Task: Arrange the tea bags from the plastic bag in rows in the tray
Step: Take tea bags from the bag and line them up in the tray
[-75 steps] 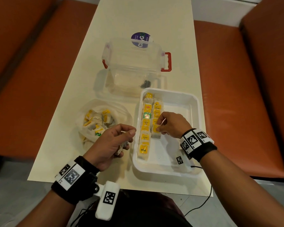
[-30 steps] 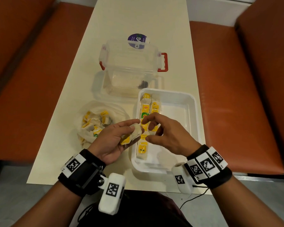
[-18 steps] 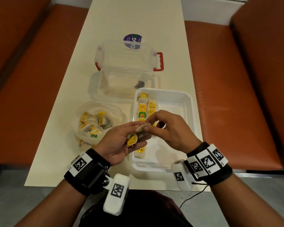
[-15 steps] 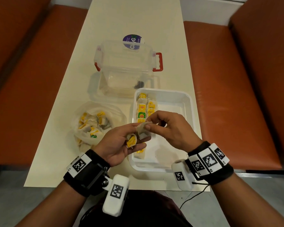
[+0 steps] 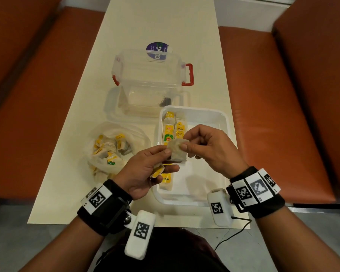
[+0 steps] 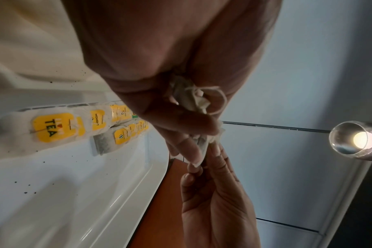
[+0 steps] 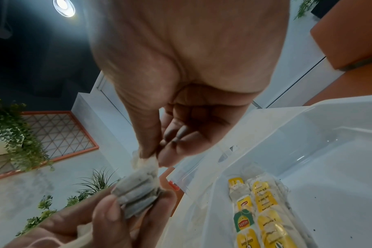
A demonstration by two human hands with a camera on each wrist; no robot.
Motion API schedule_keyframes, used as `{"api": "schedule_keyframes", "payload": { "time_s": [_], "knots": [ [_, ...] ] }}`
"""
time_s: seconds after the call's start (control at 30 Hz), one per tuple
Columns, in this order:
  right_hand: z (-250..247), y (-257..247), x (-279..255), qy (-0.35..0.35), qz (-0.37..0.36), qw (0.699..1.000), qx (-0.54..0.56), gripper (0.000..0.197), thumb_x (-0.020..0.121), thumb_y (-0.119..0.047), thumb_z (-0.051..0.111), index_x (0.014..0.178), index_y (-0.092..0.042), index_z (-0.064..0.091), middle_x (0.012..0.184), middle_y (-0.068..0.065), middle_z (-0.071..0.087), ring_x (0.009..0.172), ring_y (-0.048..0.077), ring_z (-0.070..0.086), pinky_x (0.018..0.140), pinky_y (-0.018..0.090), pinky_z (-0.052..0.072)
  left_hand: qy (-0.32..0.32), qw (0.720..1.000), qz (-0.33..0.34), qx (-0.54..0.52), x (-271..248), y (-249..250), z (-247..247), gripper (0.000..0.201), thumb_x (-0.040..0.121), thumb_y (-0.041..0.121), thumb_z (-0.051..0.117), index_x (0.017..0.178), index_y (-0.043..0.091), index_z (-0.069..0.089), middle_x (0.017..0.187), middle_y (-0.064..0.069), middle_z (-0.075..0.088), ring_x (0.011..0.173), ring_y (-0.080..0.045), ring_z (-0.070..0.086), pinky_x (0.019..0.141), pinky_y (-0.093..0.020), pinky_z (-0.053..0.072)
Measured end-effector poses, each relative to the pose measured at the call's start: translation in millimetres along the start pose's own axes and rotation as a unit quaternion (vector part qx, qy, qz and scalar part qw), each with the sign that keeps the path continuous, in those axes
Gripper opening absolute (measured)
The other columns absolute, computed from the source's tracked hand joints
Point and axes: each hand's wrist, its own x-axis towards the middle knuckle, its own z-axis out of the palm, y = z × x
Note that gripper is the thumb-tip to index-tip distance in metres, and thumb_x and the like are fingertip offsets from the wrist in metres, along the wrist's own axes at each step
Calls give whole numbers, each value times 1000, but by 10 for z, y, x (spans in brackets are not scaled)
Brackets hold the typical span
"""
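1. The right hand [image 5: 208, 150] pinches the top edge of a tea bag [image 5: 177, 152] between thumb and forefinger; its other fingers curl into the palm.
2. The left hand [image 5: 145, 171] grips the same bag's lower part with thumb and fingers, and more bags [image 5: 157, 171] are bunched in its palm, a yellow tag poking out below.
3. The right wrist view shows a small stack of bags [image 7: 136, 196] pressed together between the left fingers [image 7: 108, 213], just below the right-hand pinch.
4. The held bag hangs in the air above the near left part of the tray [image 5: 210, 197].
5. Under and beyond the grip, two rows [image 5: 173, 128] of bags lie along the tray's left side.
6. Left of the grip sits the plastic bag [image 5: 110, 150] with loose bags in it.
7. Beyond the tray stands a clear box [image 5: 151, 75] with red handles.
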Motion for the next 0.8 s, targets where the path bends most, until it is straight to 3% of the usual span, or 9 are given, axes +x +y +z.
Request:
{"api": "schedule_keyframes", "payload": {
  "time_s": [0.27, 0.6, 0.8],
  "knots": [
    [-70, 16, -31, 7, 17, 1000, 17, 10, 86, -18, 78, 90, -13, 70, 73, 2, 71, 64, 11, 64, 59, 23, 49, 37, 999, 14, -23, 20, 13, -1, 9, 97, 22, 61, 101, 18, 67, 92, -3, 75, 73, -13, 72, 38, -12, 38],
    [-145, 93, -16, 8, 39, 999, 18, 10, 88, -18, 75, 89, -14, 67, 75, 1, 69, 69, 14, 62, 63, 28, 49, 71, 997, 35, -14, 6, -8, -148, 15, 97, 24, 61, 107, 15, 67, 119, -13, 71, 73, -9, 72, 37, -12, 35],
    [-156, 197, 11, 11, 55, 998, -7, 8, 90, -19, 74, 90, -15, 67, 78, 1, 70, 71, 10, 63, 64, 27, 51, 74, 996, 42, -33, -37, -10, -216, 11, 95, 26, 62, 98, 18, 68, 113, -9, 72, 67, -6, 68, 35, -12, 34]
  ]
}}
